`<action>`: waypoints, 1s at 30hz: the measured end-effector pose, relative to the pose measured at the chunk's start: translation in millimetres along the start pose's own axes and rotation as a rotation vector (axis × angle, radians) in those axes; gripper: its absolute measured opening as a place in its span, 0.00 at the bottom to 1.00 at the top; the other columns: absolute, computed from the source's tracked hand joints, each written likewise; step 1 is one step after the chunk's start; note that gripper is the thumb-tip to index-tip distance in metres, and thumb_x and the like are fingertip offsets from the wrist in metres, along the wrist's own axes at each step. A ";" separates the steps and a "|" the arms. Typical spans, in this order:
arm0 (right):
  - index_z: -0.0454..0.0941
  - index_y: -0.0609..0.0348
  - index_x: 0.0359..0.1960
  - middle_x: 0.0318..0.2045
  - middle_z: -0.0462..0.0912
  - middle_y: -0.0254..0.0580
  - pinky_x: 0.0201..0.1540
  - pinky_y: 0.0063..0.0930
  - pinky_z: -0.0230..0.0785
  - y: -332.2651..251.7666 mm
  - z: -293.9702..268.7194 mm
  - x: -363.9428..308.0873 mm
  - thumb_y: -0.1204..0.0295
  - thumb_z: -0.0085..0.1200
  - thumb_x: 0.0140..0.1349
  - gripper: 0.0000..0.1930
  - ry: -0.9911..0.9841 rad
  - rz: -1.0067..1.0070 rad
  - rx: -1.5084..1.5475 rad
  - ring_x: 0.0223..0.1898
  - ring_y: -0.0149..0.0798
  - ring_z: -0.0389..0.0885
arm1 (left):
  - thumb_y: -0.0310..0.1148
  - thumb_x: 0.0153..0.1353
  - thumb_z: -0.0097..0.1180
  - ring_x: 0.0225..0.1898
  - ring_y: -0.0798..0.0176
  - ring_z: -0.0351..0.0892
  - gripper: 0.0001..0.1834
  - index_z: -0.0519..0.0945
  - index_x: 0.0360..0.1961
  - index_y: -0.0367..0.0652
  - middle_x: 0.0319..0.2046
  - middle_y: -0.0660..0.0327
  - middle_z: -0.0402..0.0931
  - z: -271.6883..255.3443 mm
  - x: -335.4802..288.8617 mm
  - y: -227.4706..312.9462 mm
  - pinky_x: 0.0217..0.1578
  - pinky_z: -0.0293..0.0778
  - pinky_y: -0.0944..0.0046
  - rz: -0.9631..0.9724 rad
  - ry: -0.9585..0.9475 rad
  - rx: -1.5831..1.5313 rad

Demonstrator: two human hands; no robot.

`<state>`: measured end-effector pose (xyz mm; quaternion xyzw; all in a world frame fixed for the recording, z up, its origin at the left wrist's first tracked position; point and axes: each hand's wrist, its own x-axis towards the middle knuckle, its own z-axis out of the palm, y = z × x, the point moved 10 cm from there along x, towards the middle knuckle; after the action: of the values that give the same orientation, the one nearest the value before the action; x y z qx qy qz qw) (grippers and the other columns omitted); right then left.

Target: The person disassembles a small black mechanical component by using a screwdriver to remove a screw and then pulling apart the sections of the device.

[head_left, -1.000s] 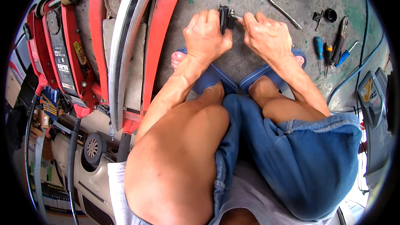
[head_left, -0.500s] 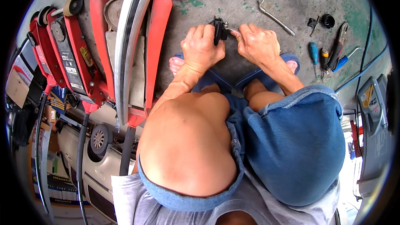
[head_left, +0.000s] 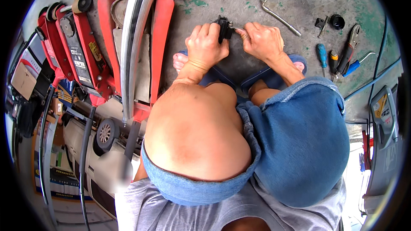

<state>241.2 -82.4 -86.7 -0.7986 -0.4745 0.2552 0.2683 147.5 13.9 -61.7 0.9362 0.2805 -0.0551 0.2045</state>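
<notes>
My left hand (head_left: 205,46) is closed round a small black part (head_left: 223,29) with a bright metal fitting on its right side, held above the floor beyond my feet. Just to its right, my right hand (head_left: 262,42) is closed in a pinch on a thin metal piece (head_left: 236,29) that reaches to that fitting. Its kind is too small to make out, and my fingers cover most of it. The palm side of my left hand and the lower end of the black part are hidden.
Red floor jacks (head_left: 162,38) stand at left, behind a curved black-and-silver strip (head_left: 136,38). On the concrete lie an L-shaped socket wrench (head_left: 280,17), a blue screwdriver (head_left: 322,55), locking pliers (head_left: 349,49) and a black ring (head_left: 337,22). A blue hose (head_left: 376,79) runs at right.
Both hands stay at the black part, with the right fingers shifted slightly. The whole view has tilted and moved a little.
</notes>
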 end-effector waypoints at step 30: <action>0.75 0.63 0.36 0.30 0.82 0.53 0.34 0.51 0.78 -42.8 -27.9 1.3 0.76 0.51 0.58 0.06 -0.226 0.121 -0.368 0.33 0.60 0.85 | 0.34 0.47 0.62 0.38 0.38 0.83 0.12 0.80 0.31 0.37 0.34 0.45 0.83 -3.9 22.4 -21.8 0.41 0.78 0.44 -0.136 -0.133 -0.177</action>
<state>233.6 -69.1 -38.0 -0.8275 -0.4912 0.2677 0.0474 154.2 43.4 -70.6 0.8876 0.3329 -0.1058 0.3001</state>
